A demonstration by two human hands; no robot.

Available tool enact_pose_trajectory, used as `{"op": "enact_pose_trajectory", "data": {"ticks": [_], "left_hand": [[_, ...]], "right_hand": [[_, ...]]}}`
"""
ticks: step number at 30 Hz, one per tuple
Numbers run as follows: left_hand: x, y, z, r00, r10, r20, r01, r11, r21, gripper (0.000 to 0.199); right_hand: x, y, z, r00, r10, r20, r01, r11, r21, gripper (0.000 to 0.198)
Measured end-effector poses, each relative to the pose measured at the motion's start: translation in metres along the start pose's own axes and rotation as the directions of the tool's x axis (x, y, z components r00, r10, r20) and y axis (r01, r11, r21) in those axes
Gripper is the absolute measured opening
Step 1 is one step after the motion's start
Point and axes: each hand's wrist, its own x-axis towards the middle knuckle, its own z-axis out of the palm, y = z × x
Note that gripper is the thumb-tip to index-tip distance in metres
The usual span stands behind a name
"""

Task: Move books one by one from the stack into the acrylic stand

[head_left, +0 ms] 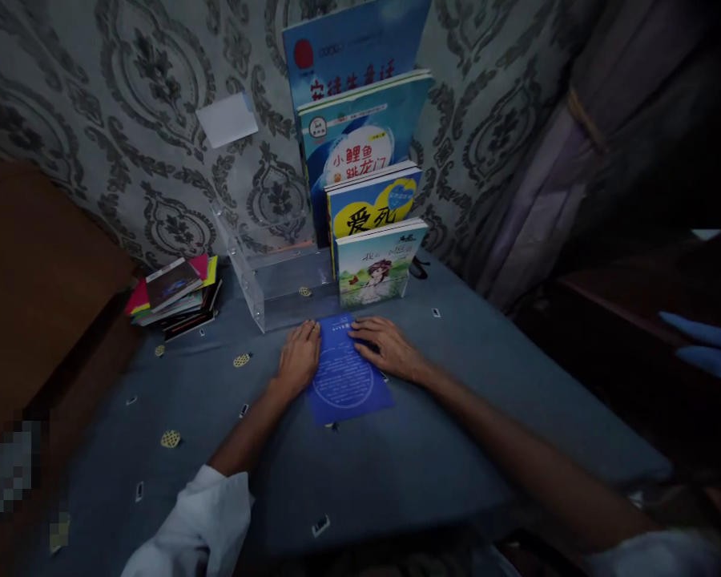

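Note:
A blue sheet with white print lies flat on the table, its writing inside a pale circle outline. Along its upper left edge rests my left hand, palm down, with the fingers lying close together. My right hand lies across the sheet's upper right edge, fingers stretched out and slightly apart. Neither hand has lifted the sheet. Just beyond it stands a clear acrylic rack whose right side holds several upright books, stepped in height. The front one is a light green book with a drawn figure; behind it is a yellow and blue book.
Further back in the rack stand a teal book and a taller blue book. A stack of small books sits at the table's left. A white card is against the patterned wall. A brown wooden panel borders the left.

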Motion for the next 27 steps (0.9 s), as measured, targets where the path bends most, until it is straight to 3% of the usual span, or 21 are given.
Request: {"op": "enact_pose_trajectory", "data": {"ticks": [9,19,27], "left_hand": [[0.021,-0.009,0.013,0.967,0.254,0.036,-0.249,0.963,-0.102,0.053],[0.039,0.028,0.011,0.969,0.232,0.087,-0.224,0.969,-0.101,0.051],[0.027,0.033,0.013,0.973,0.208,0.100,-0.188,0.966,-0.179,0.053]], "right_hand": [[0.006,-0.009,-0.009,1.000,0.008,0.011,-0.009,0.995,0.101,0.031],[0.005,-0.015,-0.013,0.999,0.027,-0.020,-0.023,0.984,0.176,0.030],[0.004,-0.004,-0.007,0.987,0.159,-0.029,-0.147,0.960,0.238,0.044]]}}
